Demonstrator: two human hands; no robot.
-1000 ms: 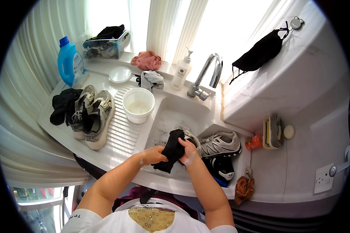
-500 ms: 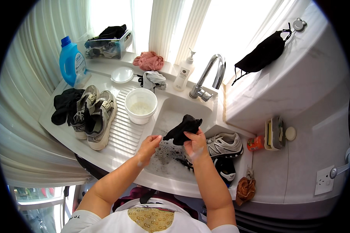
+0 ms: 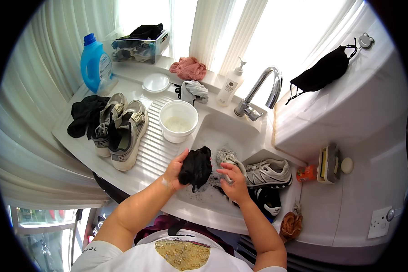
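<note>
Bucket (image 3: 178,134) stands behind cloth (image 3: 195,167), left of basin (image 3: 229,131).

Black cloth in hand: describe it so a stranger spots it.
Find the white sink, then the person's left hand at its left side. The crumpled black cloth is gripped there, unlike the dark cloth lying beside the shoes at left.

White sink counter (image 3: 136,180), ribbed drainer (image 3: 152,149) included: a white tub (image 3: 177,135) was set on it. Left of the tub, paired grey sneakers (image 3: 130,139) and black cloth (image 3: 85,117) were placed; behind it, round lid (image 3: 156,83) and grey cloth (image 3: 195,90); farther back leftward, blue bottle (image 3: 94,68); rearward right, white pump bottle (image 3: 229,90).
</note>
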